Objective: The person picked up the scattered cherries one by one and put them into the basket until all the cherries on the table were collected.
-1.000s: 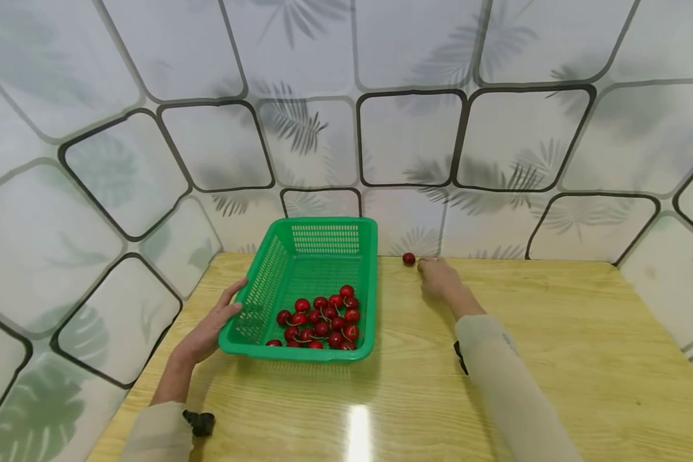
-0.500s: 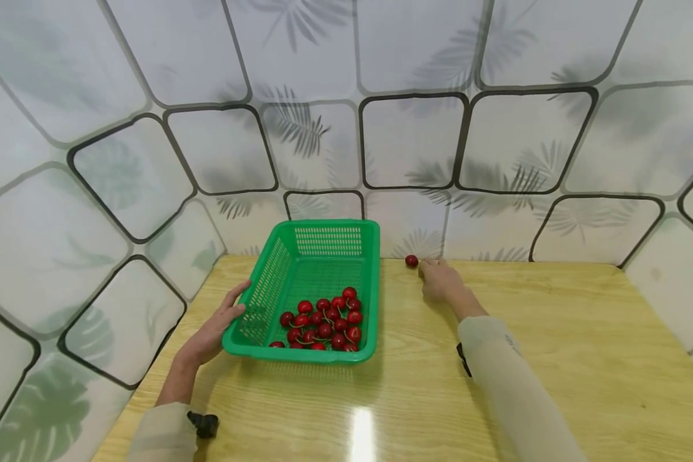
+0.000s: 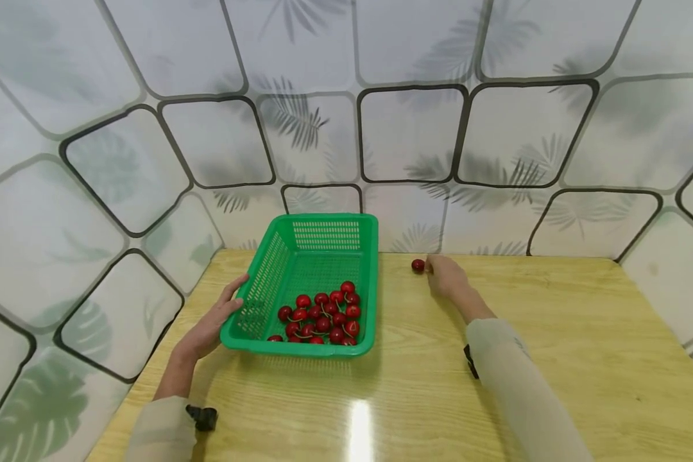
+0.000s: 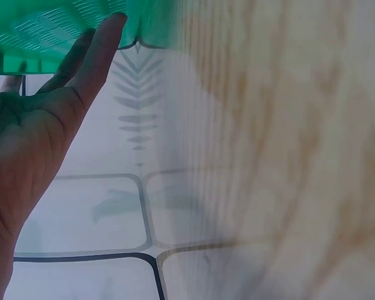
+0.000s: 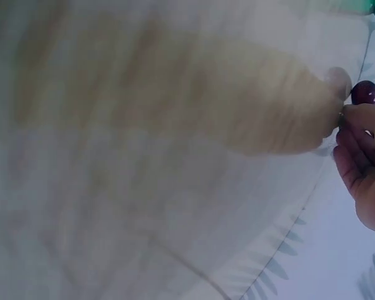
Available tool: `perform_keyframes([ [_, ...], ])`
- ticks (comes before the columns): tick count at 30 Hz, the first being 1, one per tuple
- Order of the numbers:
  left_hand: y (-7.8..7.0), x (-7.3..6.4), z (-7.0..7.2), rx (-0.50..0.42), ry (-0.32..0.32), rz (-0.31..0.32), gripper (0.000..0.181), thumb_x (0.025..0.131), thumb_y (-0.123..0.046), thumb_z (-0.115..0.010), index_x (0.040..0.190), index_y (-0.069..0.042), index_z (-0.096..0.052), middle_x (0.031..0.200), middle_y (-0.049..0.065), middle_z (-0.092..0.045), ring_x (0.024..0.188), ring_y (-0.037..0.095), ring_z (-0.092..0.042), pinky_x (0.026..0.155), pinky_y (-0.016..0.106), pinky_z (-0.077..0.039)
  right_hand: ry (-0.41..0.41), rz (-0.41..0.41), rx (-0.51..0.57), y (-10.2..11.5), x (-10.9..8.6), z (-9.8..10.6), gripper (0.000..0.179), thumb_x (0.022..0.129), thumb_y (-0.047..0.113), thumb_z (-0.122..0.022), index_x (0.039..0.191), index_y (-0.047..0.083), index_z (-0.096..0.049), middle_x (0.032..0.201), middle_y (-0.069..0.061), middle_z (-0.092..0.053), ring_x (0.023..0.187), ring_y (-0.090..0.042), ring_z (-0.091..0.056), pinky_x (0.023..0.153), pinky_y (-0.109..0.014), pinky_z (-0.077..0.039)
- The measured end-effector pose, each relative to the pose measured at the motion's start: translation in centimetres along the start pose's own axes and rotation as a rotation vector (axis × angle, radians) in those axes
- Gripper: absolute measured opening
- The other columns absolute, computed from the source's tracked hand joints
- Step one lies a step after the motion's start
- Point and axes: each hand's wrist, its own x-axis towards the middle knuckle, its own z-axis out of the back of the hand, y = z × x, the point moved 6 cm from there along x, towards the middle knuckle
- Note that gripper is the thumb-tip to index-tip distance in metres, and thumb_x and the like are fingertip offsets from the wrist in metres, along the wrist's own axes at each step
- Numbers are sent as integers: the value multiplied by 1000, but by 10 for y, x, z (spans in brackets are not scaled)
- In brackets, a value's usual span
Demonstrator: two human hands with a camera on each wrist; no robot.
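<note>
A green plastic basket [image 3: 372, 289] stands on the wooden table, with several red cherries [image 3: 323, 321] gathered in its near half. My left hand [image 3: 210, 327] rests against the basket's left side, its fingers stretched along the wall. From below, the left wrist view has the same hand [image 4: 44, 125] with straight fingers at the green mesh. Right of the basket, close to the wall, my right hand [image 3: 447, 279] holds a single dark red cherry [image 3: 418, 265] at its fingertips. In the right wrist view, thumb and fingers are pinched together just beside that cherry [image 5: 365, 93], apparently on its stem.
A wall with a leaf and line pattern [image 3: 410, 135] rises right behind the table's far edge. The pale wooden tabletop [image 3: 583, 333] extends to the right of the right arm. Black straps with small devices [image 3: 203, 418] sit at the wrists.
My right hand and the single cherry have shifted slightly to the right and a little nearer. The left hand and the basket have stayed in place.
</note>
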Motion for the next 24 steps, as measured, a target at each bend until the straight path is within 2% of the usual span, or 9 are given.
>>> perform_keyframes([
  [4,1,0,1,11,-2,-3,57,112,-29,-26,160,-23,4,156,27,-2,114,23,-54,85,30,-53,-35,-28,6,-6,-5,4,7,94,2,-59,100,-1,-57,93,-18,-65,87,-37,-62,76,-50,-51],
  [10,3,0,3,25,-10,-4,56,112,-30,-26,160,-25,3,157,23,-3,115,20,-53,86,30,-53,-25,-64,-42,-7,-9,6,9,96,2,-57,104,-3,-53,95,-22,-65,86,-39,-64,76,-50,-52],
  [15,2,1,2,29,-5,-13,57,112,-30,-26,160,-25,3,158,22,0,116,17,-52,87,29,-52,-9,-144,-113,-15,-13,10,19,98,9,-61,99,-9,-63,99,-24,-65,92,-39,-64,77,-49,-54],
  [19,1,0,2,38,-19,-5,58,111,-32,-28,160,-26,3,160,20,1,116,15,-52,87,28,-52,15,-117,-132,-15,-13,12,16,96,8,-62,92,-6,-71,97,-22,-67,93,-37,-64,79,-48,-54],
  [24,1,-1,2,41,-29,8,58,111,-33,-28,160,-26,3,161,17,3,117,15,-51,87,28,-51,97,-113,-220,-17,-16,6,17,99,7,-57,100,-9,-64,96,-23,-60,91,-38,-61,76,-49,-55],
])
